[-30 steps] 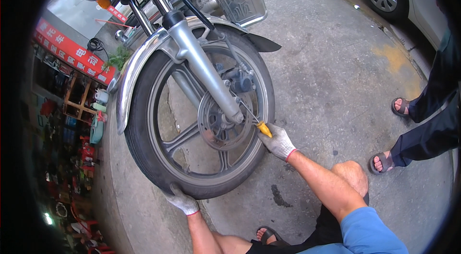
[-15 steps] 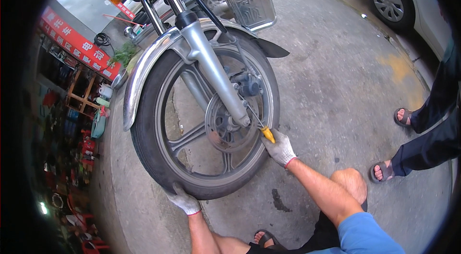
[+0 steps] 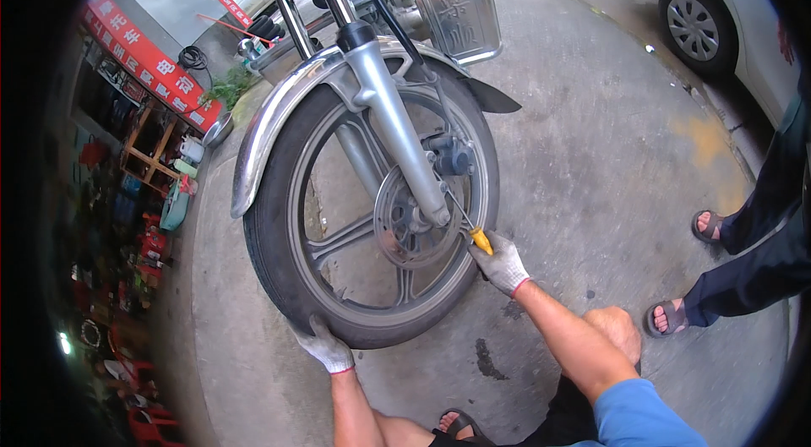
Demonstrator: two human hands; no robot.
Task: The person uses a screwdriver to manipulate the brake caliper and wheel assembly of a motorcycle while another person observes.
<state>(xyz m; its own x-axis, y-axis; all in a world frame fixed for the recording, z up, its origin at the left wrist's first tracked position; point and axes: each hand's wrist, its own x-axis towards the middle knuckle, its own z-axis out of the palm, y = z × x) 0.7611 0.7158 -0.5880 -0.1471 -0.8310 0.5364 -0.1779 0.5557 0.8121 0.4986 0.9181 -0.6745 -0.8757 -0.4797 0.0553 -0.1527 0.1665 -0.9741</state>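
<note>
Our view has shifted; our right hand (image 3: 502, 263) grips a yellow-handled screwdriver (image 3: 470, 226), left hand (image 3: 324, 347) clasps the tyre (image 3: 269, 261); red sign (image 3: 145, 60) upper left.

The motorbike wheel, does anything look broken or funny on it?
Nothing looks broken. The front wheel stands upright in its fork, with tyre, spokes and mudguard whole. The gloved left hand grips the tyre at the bottom; the gloved right hand holds a yellow-handled screwdriver near the hub.
</note>
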